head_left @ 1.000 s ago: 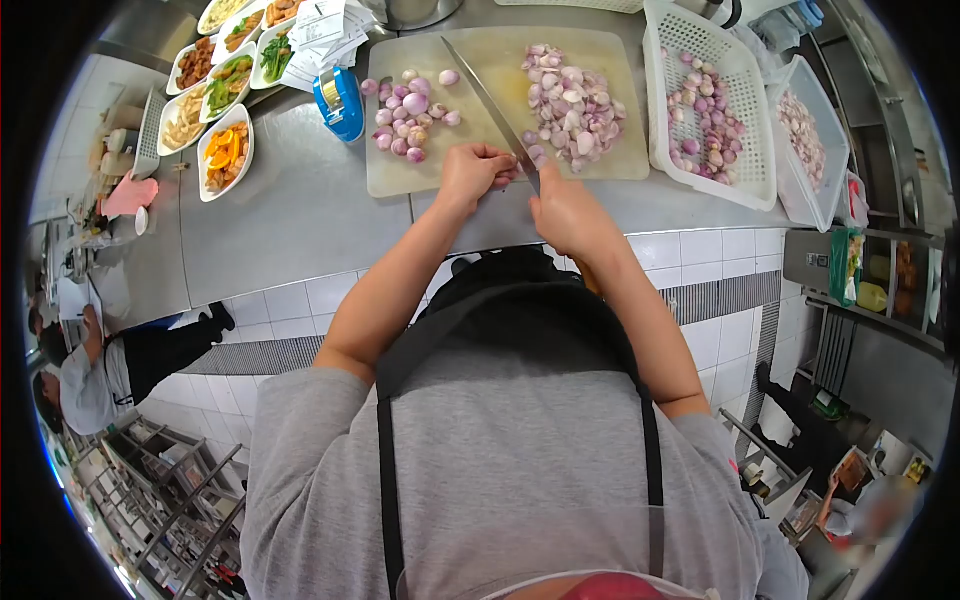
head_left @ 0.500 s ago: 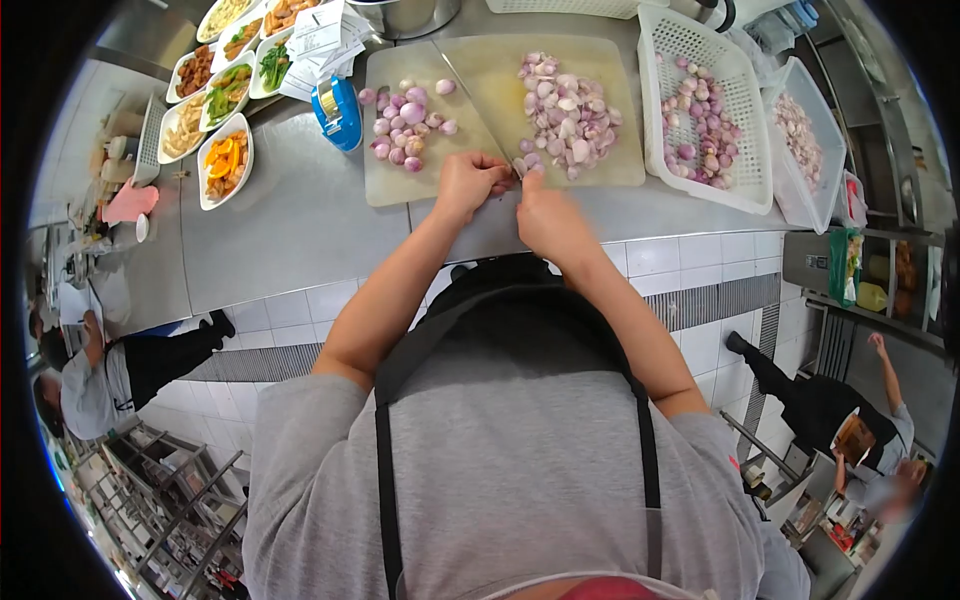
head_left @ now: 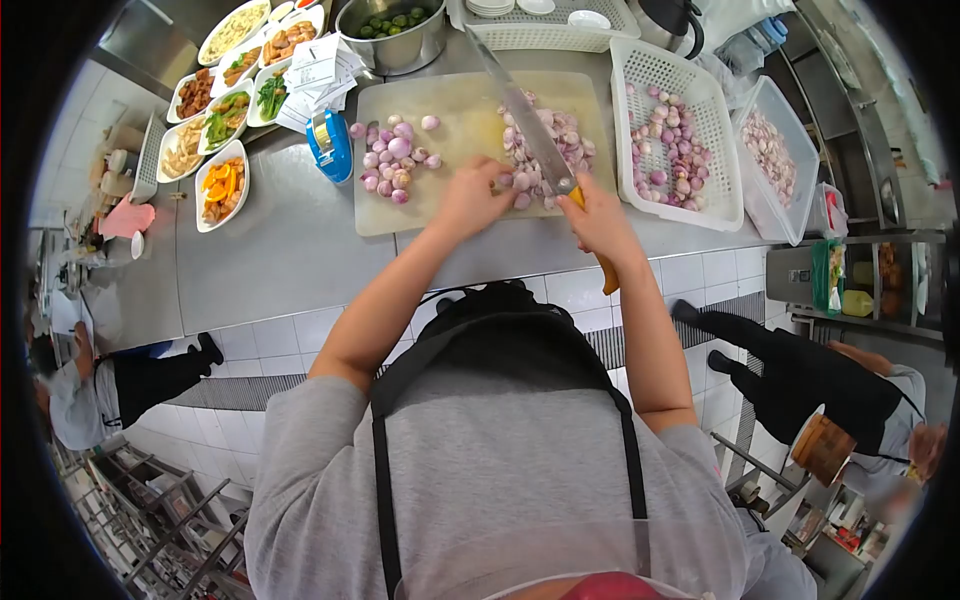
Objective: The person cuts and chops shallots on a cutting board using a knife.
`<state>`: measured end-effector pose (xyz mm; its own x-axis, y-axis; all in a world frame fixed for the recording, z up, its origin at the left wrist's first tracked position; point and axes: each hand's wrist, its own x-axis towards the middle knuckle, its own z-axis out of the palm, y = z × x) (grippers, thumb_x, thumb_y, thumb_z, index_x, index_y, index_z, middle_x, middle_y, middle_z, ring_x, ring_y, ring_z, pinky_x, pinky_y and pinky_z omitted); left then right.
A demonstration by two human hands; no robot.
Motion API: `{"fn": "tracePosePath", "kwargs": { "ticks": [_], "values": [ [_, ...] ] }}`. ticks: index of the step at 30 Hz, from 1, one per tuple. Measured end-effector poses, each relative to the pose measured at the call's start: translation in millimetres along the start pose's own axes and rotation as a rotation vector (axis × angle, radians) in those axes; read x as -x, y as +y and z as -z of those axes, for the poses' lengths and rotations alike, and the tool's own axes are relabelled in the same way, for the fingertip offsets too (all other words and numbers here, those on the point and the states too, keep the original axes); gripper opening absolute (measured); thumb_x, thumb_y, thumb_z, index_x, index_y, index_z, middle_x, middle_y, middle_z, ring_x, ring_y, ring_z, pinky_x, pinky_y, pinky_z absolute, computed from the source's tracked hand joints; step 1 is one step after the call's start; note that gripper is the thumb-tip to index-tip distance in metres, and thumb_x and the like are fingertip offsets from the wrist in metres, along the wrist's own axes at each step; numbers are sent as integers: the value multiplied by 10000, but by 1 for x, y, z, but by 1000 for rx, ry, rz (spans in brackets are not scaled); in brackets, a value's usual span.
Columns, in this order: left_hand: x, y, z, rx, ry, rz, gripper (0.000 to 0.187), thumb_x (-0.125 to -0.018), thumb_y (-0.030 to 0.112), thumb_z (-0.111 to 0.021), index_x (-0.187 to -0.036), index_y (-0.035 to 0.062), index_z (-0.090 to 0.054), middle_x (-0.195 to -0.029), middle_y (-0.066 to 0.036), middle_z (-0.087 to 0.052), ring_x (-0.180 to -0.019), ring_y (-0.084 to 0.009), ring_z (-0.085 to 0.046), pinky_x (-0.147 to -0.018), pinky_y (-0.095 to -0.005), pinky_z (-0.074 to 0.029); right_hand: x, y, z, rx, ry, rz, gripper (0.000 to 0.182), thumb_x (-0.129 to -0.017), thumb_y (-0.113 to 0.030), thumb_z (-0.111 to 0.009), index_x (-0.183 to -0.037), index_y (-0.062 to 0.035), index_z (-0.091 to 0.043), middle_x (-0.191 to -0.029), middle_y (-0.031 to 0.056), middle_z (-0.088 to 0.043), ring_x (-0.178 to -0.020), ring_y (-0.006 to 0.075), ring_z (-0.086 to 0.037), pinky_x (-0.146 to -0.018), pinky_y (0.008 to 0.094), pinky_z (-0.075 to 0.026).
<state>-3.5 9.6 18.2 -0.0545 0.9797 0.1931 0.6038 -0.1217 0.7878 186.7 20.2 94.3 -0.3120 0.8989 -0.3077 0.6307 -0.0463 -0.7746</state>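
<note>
"Where is the knife (head_left: 535,128)?"

"In the person's right hand (head_left: 603,222), fingers wrapped round its yellow handle. The blade slants up and leftward across the cut shallots (head_left: 572,135) and the cutting board (head_left: 458,105), its tip reaching past the far edge, between the metal pot (head_left: 398,55) and the white tray (head_left: 545,38)."

"And the left hand (head_left: 468,203)?"

"It's low over the near part of the board, fingers bent and drawn narrow beside the cut shallots. Whether they pinch a piece, one cannot tell."

"What else is on the board?"

"A loose group of whole shallots (head_left: 400,148) to the left, with the cut ones heaped on the right."

"And around it, on the steel counter (head_left: 270,260)?"

"Just right stands a white perforated basket (head_left: 628,125) with more whole shallots, then a clear tub (head_left: 775,215) of pale pink pieces. To the left there's a blue tape dispenser (head_left: 330,152), with paper slips (head_left: 312,68) behind it and white dishes (head_left: 205,218) of food beyond."

"Anyone else there?"

"Someone at the far left (head_left: 80,395), and a co-worker (head_left: 840,390) off to the right, near a round brown object (head_left: 822,447)"
</note>
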Motion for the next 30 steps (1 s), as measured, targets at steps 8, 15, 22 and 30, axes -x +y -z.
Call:
{"fn": "tracePosePath", "kwargs": {
  "ticks": [8, 15, 22, 30],
  "values": [
    [-11, -11, -20, -158, -35, -187, 259, -753, 122, -637, -1007, 77, -624, -896, -91, -581, -730, -249, -599, -651, -337, -486, -7, 42, -19, 77, 125, 151, 233, -848, -188, -553, -919, -10, -421, -536, 73, -480, -372, 162, -495, -341, 293, -397],
    [-12, -2, -9, 82, 145, 30, 228, -731, 61, -624, -958, 39, -620, -858, -146, -580, -705, -299, -601, -637, -352, -491, -2, 43, -18, 68, 189, 144, 249, -837, -197, -566, -864, -20, -393, -556, 106, -511, -389, 188, -522, -359, 310, -409],
    [-13, 0, -16, -321, -33, -78, 197, -693, 139, -661, -856, 30, -650, -791, -145, -600, -680, -315, -602, -633, -379, -492, 2, 39, -23, 33, 142, 58, 258, -814, -201, -567, -923, -12, -430, -714, 269, -566, -717, 475, -525, -610, 489, -414],
    [-22, -15, -12, 16, -59, 94, 160, -690, 124, -701, -813, 26, -674, -714, -107, -653, -634, -179, -626, -600, -290, -500, 0, 40, -24, 33, 146, 84, 271, -808, -205, -573, -948, -16, -440, -729, 274, -569, -730, 468, -537, -624, 497, -414]
  ]
}}
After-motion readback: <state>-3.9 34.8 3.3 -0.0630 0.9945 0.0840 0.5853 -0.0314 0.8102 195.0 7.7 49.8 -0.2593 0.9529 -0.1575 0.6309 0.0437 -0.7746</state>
